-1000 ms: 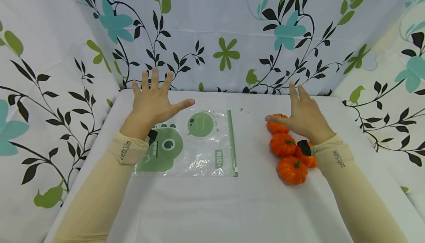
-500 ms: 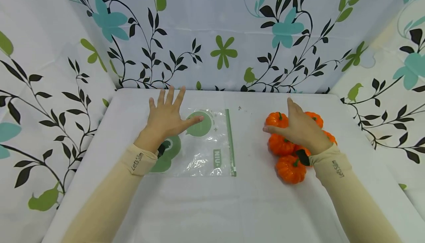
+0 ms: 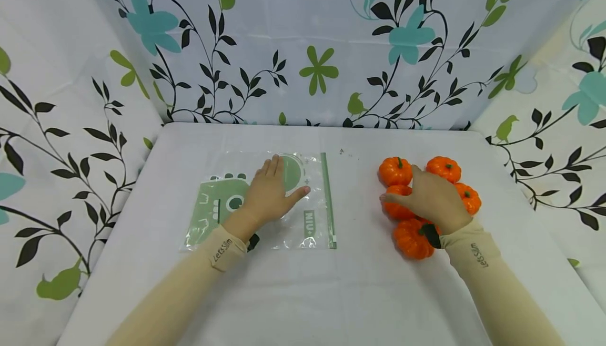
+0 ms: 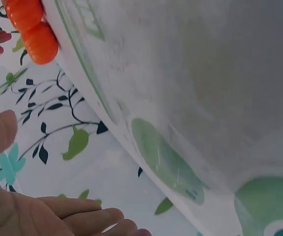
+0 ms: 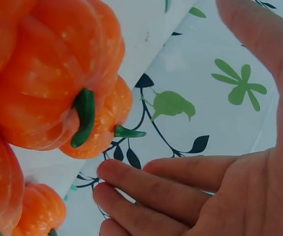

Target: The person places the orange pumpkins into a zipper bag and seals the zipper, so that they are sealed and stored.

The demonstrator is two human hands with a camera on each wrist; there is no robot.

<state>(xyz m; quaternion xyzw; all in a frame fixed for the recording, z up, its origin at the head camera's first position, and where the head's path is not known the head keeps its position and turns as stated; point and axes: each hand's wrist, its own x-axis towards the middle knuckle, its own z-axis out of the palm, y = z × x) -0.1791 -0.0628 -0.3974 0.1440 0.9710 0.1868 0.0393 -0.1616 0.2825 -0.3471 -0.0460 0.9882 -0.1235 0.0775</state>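
Observation:
A clear zip bag (image 3: pixel 279 235) with a green cartoon print lies flat on the table, its green zip strip (image 3: pixel 328 199) on the right side. My left hand (image 3: pixel 267 193) is over the bag's middle, thumb spread; in the left wrist view its palm (image 4: pixel 28 216) faces the bag with nothing held. Several small orange toy pumpkins (image 3: pixel 395 171) with green stems sit in a cluster at the right. Over them is my right hand (image 3: pixel 433 199), hiding part of the group. In the right wrist view its fingers (image 5: pixel 156 187) reach out beside a pumpkin (image 5: pixel 47 88), apart from it.
The white-covered table (image 3: pixel 293 298) ends at a patterned curtain (image 3: pixel 265 30) behind, with more of the same fabric at both sides. Small dark specks (image 3: pixel 342 151) mark the tabletop between bag and pumpkins.
My left hand has moved right and down toward me, from the bag's upper left to over its middle. My right hand has lowered over the pumpkins, its fingers pointing less far forward.

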